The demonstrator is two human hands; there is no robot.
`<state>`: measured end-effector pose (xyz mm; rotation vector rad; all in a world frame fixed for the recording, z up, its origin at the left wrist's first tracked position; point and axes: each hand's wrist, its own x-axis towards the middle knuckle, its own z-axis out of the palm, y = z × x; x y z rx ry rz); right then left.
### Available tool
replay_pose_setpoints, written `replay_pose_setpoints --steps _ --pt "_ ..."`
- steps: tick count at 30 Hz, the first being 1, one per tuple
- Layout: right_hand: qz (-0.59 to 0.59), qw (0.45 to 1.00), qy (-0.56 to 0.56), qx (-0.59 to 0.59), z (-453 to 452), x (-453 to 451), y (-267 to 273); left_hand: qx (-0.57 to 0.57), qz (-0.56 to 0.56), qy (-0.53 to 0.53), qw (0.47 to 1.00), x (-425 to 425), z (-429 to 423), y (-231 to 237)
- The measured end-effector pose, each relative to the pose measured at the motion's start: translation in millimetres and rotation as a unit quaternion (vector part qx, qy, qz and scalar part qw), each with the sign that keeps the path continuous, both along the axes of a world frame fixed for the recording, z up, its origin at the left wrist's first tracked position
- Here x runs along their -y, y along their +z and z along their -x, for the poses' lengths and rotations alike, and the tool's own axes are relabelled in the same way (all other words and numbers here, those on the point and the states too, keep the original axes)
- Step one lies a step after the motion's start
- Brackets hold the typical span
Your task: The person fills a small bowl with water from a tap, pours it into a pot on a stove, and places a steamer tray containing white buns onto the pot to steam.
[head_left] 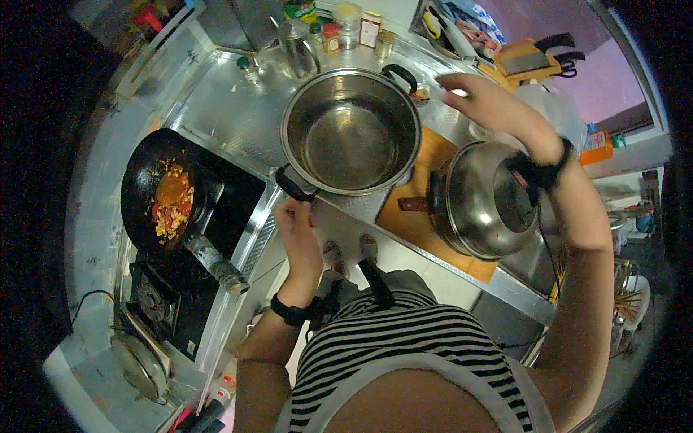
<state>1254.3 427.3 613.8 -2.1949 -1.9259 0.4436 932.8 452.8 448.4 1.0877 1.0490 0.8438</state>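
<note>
A large stainless-steel pot (pixel 352 140) stands before me on the metal counter, with only its bare inside showing. My left hand (pixel 299 233) is just below the pot's near black handle (pixel 295 185), fingers curled. Blur hides whether they touch or grip it. To the right of the far black handle (pixel 399 77), my right hand (pixel 479 103) is in the air with thumb and fingers apart, holding nothing. Under my right forearm, a lidded steel pan (pixel 476 200) sits on a wooden cutting board (pixel 400 208); its brown handle points left.
At left, a black wok (pixel 143 178) on the gas stove (pixel 238 189) holds egg and tomato, its handle (pixel 216 265) reaching toward me. A metal kettle (pixel 298 48) and several seasoning jars (pixel 330 38) line the back. A knife block (pixel 528 62) holds knives and scissors at back right.
</note>
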Motion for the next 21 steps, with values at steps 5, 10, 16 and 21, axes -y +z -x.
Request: replay_pose_setpoints --steps 5,10,16,21 --pt "0.159 0.98 -0.045 0.113 -70 -107 -108 0.102 0.104 0.091 0.985 -20 -20 16" --pt "0.093 0.993 -0.049 0.055 -88 -137 -151 0.112 0.048 0.044 0.992 -44 -7 -14" --pt "0.051 0.998 -0.006 -0.034 -72 -132 -98 0.165 0.053 0.129 0.976 -16 5 34" --pt "0.006 0.957 -0.015 -0.289 -41 -118 7 0.148 -0.028 0.068 0.986 11 71 130"
